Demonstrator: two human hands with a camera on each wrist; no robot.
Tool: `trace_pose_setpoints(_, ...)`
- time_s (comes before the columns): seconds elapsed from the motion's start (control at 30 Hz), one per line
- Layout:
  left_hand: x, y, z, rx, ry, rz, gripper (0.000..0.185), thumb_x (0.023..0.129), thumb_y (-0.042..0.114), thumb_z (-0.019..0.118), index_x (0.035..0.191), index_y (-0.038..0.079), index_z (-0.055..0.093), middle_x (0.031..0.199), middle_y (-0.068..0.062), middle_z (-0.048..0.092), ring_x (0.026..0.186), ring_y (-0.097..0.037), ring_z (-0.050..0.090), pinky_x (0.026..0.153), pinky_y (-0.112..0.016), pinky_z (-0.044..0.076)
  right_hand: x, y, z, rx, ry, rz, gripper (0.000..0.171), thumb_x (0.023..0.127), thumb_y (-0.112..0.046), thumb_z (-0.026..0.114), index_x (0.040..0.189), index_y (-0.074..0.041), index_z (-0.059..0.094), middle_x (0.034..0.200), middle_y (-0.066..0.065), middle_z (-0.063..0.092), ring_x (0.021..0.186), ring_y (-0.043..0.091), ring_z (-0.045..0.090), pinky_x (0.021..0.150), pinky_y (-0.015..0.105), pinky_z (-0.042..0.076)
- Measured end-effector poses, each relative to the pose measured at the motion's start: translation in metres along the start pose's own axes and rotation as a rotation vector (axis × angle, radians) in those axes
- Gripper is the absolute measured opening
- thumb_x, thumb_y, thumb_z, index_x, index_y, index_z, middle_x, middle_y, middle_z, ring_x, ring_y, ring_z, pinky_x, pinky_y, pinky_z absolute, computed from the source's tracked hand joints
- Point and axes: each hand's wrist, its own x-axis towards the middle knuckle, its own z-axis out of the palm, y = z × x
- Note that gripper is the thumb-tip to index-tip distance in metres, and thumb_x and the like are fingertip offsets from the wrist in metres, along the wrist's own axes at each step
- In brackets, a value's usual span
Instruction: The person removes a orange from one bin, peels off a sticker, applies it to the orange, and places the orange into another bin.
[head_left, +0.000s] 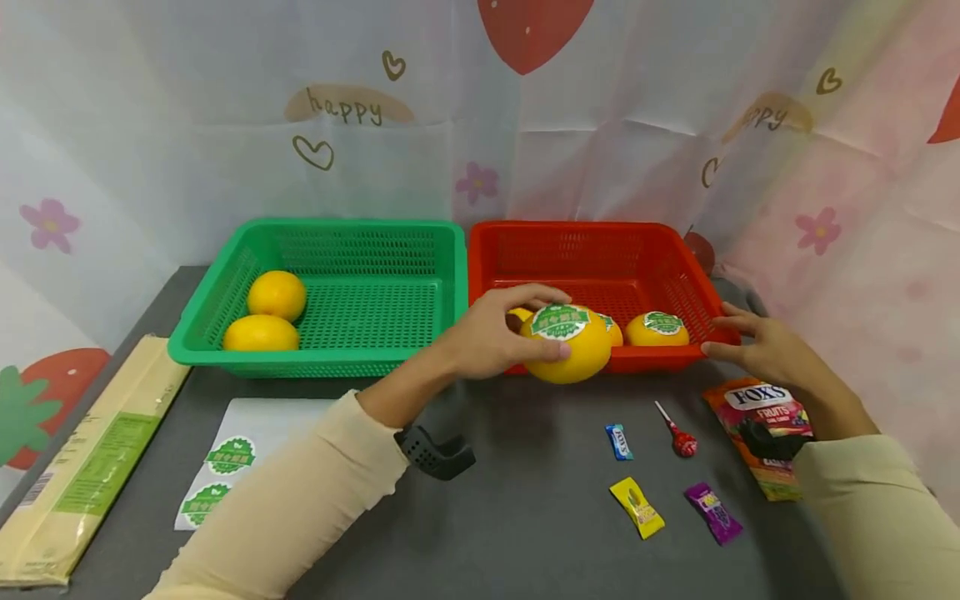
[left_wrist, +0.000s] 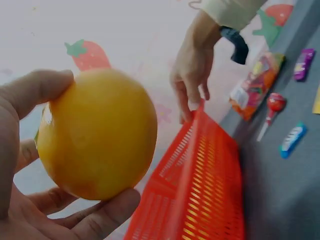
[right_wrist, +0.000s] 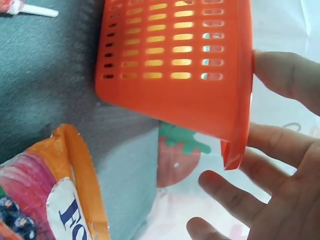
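Nearest the camera, the left sleeve (head_left: pixel 292 500) is reaching in from between seven and eight o'clock, with a black strap (head_left: pixel 435 454) sitting at its wrist end. The left hand (head_left: pixel 480 342) is holding an orange fruit (head_left: pixel 570 362) in its grip, thumb and fingers curving round it. That fruit is showing a green-and-white sticker (head_left: pixel 558 322) to the head view, and there it is covering part of the red basket (head_left: pixel 570 227) and its near rim.

Taking the held fruit as the middle of the clock, the red basket is standing at twelve. More orange fruits (head_left: pixel 648 339) are lying along its near side, stickers showing on two of them. Over at three o'clock, the right hand (head_left: pixel 776 358) is touching the red basket's rim, its grip wide, the fingers spreading.

At nine o'clock a green basket (head_left: pixel 345 227) is standing, with two fruits (head_left: pixel 277 293) resting towards its own eight and nine. A sticker sheet (head_left: pixel 258 425) is lying at eight, partly hidden by the left sleeve, and a long packet (head_left: pixel 105 458) is lying beyond it on the desk (head_left: pixel 525 517).

A blue sweet (head_left: pixel 619 442) and a yellow sweet (head_left: pixel 637 507) are lying at five, a red lollipop (head_left: pixel 683 442) at four, and a purple sweet (head_left: pixel 714 513) between them. Between three and four, a FOX'S bag (head_left: pixel 750 417) is lying partly behind the right wrist.
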Motion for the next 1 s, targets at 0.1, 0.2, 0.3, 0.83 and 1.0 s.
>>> trace_pose_setpoints(0.1,0.033,0.007,-0.002,0.047,-0.001,-0.073,0.059,0.082,0.031,0.076,0.135,0.015,0.056,0.117,-0.003,0.056,0.099,-0.021,0.054,0.077,-0.029,0.051,0.000,-0.002,0.000,-0.001,0.004,0.002,0.072,0.093,-0.038,0.064,0.141,0.010,0.040,0.153,0.025,0.020,0.132,0.055,0.021,0.090,0.062,0.041)
trace_pose_setpoints(0.2,0.067,0.010,0.000,0.072,-0.009,-0.157,0.063,0.083,0.032,0.077,0.138,0.014,0.053,0.116,-0.003,0.056,0.103,-0.019,0.051,0.078,-0.025,0.051,-0.001,-0.002,0.001,-0.006,0.004,0.013,0.073,0.092,-0.039,0.065,0.141,0.009,0.040,0.153,0.025,0.021,0.131,0.055,0.023,0.089,0.061,0.042)
trace_pose_setpoints(0.3,0.099,0.008,0.005,0.093,0.004,-0.229,0.064,0.081,0.032,0.079,0.137,0.015,0.054,0.112,-0.003,0.057,0.101,-0.019,0.052,0.075,-0.024,0.051,-0.002,-0.002,0.001,0.000,-0.001,0.015,0.072,0.092,-0.038,0.065,0.141,0.009,0.041,0.153,0.025,0.021,0.130,0.054,0.025,0.089,0.058,0.044)
trace_pose_setpoints(0.83,0.178,-0.037,0.047,0.240,0.127,-0.447,0.060,0.076,0.029,0.084,0.132,0.024,0.063,0.109,-0.002,0.057,0.101,-0.018,0.046,0.068,-0.024,0.050,-0.001,-0.002,0.002,-0.011,0.037,-0.006,0.068,0.092,-0.036,0.066,0.139,0.009,0.044,0.152,0.026,0.024,0.121,0.052,0.039,0.078,0.038,0.052)
trace_pose_setpoints(1.0,0.185,-0.044,0.058,0.236,0.138,-0.478,0.060,0.076,0.026,0.084,0.132,0.023,0.062,0.111,-0.001,0.058,0.104,-0.019,0.046,0.077,-0.024,0.048,0.000,0.000,0.002,-0.019,0.039,-0.027,0.067,0.093,-0.035,0.065,0.138,0.010,0.044,0.152,0.027,0.024,0.122,0.052,0.039,0.078,0.037,0.050)
